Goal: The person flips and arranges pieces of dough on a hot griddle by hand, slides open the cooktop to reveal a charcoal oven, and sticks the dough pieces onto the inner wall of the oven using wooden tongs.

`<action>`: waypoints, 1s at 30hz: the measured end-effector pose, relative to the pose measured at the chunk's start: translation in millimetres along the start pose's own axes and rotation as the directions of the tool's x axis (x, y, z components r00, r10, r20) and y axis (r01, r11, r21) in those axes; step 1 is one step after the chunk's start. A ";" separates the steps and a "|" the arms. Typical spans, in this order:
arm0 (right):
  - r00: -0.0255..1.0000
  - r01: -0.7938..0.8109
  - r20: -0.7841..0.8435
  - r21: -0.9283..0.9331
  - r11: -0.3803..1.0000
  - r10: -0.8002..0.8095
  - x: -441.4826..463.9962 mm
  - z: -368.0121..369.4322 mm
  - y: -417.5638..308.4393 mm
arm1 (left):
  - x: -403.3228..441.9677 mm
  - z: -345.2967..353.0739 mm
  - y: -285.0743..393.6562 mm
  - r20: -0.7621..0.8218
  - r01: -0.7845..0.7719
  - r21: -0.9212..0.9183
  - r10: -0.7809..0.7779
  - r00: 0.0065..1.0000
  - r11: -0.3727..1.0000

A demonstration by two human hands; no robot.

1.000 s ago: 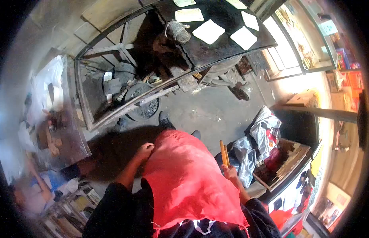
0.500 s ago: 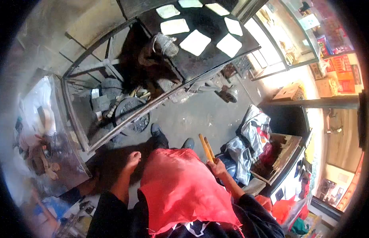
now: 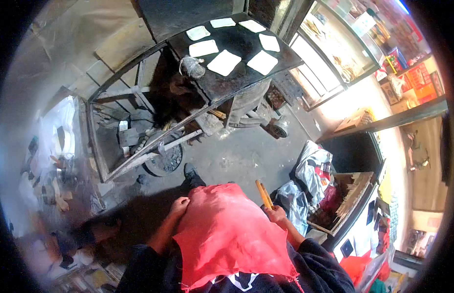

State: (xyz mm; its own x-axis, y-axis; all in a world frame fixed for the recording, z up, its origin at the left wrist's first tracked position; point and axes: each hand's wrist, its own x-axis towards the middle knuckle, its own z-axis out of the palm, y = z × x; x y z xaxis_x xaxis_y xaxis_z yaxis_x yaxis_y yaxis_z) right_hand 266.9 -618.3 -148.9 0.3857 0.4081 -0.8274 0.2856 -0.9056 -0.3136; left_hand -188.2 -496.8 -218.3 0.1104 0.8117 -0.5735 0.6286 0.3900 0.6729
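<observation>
My right hand [image 3: 276,215] is wrapped round the lower ends of two light wooden sticks [image 3: 263,192], which point up and away from me side by side. My left hand [image 3: 179,206] hangs at the left edge of the red apron [image 3: 227,229], its fingers curled in and no object seen in them. Beyond my feet is a dark flat griddle [image 3: 234,41]. On it lie several pale, flat squares of dough [image 3: 224,62], spaced apart. A grey metal can-like object [image 3: 192,67] sits at its near left corner.
A metal frame rail [image 3: 153,146] runs below the griddle, beside a round pan of dark lumps [image 3: 164,161]. To my right are silvery plastic bags [image 3: 312,163] and a splintered wooden box [image 3: 351,195]. A glass case [image 3: 334,44] stands at back right.
My left hand has moved in to the apron's edge. My right hand has shifted slightly right and down with the sticks. The view has turned, so the griddle sits farther left.
</observation>
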 end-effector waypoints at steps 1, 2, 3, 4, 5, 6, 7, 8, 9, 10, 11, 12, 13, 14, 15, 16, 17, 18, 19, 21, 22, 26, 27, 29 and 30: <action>1.000 -0.014 0.004 -0.003 1.000 0.014 10.2 -3.2 10.6 | -2.1 2.7 -0.2 -0.013 -0.002 -0.001 0.002 1.000 1.000; 0.999 0.038 -0.031 0.018 0.999 -0.038 21.5 -2.3 18.1 | -4.8 4.9 -0.2 -0.038 -0.015 0.011 0.016 0.999 1.000; 0.998 0.051 -0.027 0.016 0.999 -0.051 36.5 -1.8 19.3 | -7.5 6.0 -0.4 -0.062 -0.027 0.023 0.028 0.998 0.999; 0.994 0.107 -0.010 0.201 0.974 -0.108 47.0 -1.3 17.1 | -10.2 5.6 0.5 -0.075 -0.026 0.022 0.027 0.997 0.999; 0.986 0.153 -0.003 0.380 0.912 -0.165 55.8 -2.0 16.2 | -12.3 5.2 1.4 -0.058 0.015 -0.024 -0.016 0.998 1.000; 0.990 0.100 0.048 0.405 0.909 -0.131 38.0 -14.6 -14.1 | -13.1 5.2 2.0 -0.038 0.055 -0.069 -0.058 0.998 0.996; 0.989 0.106 0.052 0.403 0.909 -0.138 28.8 -22.1 -41.6 | -11.5 7.0 -4.7 -0.047 0.055 -0.071 -0.059 0.997 0.996; 0.977 0.173 0.052 0.370 0.913 -0.207 23.3 -27.3 -66.0 | -6.6 10.2 -17.4 -0.066 0.030 -0.120 -0.038 0.997 0.992; 0.961 0.239 0.054 0.339 0.910 -0.273 20.6 -30.0 -87.8 | -2.9 11.0 -23.5 -0.085 0.004 -0.167 -0.018 0.996 0.986; 0.960 0.239 0.057 0.341 0.909 -0.273 20.2 -30.8 -107.7 | -0.4 9.6 -20.1 -0.086 0.005 -0.164 -0.019 0.996 0.986; 0.938 0.294 0.056 0.397 0.870 -0.342 20.4 -30.8 -126.2 | 3.3 8.2 -13.1 -0.079 0.001 -0.238 -0.021 0.997 0.971; 0.911 0.344 0.050 0.451 0.823 -0.408 19.8 -30.9 -144.2 | 8.4 6.0 -3.8 -0.072 -0.002 -0.312 -0.021 0.997 0.950; 0.912 0.342 0.051 0.453 0.823 -0.407 17.8 -30.9 -162.2 | 14.5 2.2 9.5 -0.070 0.000 -0.310 -0.023 0.997 0.951; 0.893 0.369 0.052 0.484 0.794 -0.447 14.7 -30.8 -179.5 | 22.2 -1.9 22.9 -0.012 0.023 -0.395 -0.030 0.999 0.918; 0.872 0.395 0.052 0.514 0.762 -0.486 11.3 -32.7 -196.5 | 30.0 -7.7 42.4 0.047 0.050 -0.477 -0.032 0.998 0.877; 0.861 0.369 0.125 0.514 0.774 -0.494 7.1 -37.4 -213.0 | 32.2 -18.6 75.5 0.080 0.094 -0.461 -0.064 0.995 0.882; 0.863 0.366 0.126 0.514 0.776 -0.490 6.4 -37.2 -225.1 | 33.3 -32.0 113.4 0.114 0.138 -0.444 -0.097 0.989 0.885; 0.852 0.367 0.126 0.546 0.753 -0.508 6.8 -35.6 -236.1 | 42.6 -41.7 139.5 0.133 0.108 -0.435 -0.054 0.990 0.894; 0.843 0.367 0.125 0.578 0.729 -0.523 7.3 -35.2 -246.7 | 47.8 -52.3 173.0 0.124 0.079 -0.470 -0.023 0.992 0.879; 0.850 0.342 0.124 0.610 0.715 -0.512 4.6 -42.0 -271.2 | 78.3 -69.7 214.9 0.113 0.018 -0.501 0.045 0.993 0.865; 0.852 0.323 0.121 0.643 0.694 -0.509 7.5 -45.4 -282.8 | 95.3 -79.0 234.3 0.107 -0.017 -0.528 0.087 0.990 0.849; 0.907 0.298 -0.017 0.734 0.610 -0.422 40.9 -69.0 -322.0 | 163.9 -122.1 311.7 0.117 -0.121 -0.583 0.231 0.966 0.803; 0.929 0.283 -0.063 0.756 0.590 -0.365 46.0 -77.1 -337.4 | 183.5 -131.9 325.6 0.114 -0.144 -0.589 0.259 0.959 0.795; 0.944 0.304 -0.135 0.705 0.640 -0.300 59.4 -94.8 -368.0 | 211.5 -157.9 363.2 0.111 -0.189 -0.561 0.299 0.948 0.806; 0.946 0.312 -0.163 0.697 0.646 -0.281 68.9 -100.3 -384.4 | 224.7 -170.9 379.5 0.112 -0.199 -0.551 0.309 0.944 0.810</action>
State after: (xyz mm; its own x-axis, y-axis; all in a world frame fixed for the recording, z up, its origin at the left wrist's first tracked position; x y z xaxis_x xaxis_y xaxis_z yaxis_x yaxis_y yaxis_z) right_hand 271.7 -230.5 -38.7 0.4274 0.6591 -0.6188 -0.3063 -0.5384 -0.7850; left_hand -56.4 -92.1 -11.9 0.3849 0.8382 -0.3864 0.0627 0.3939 0.9170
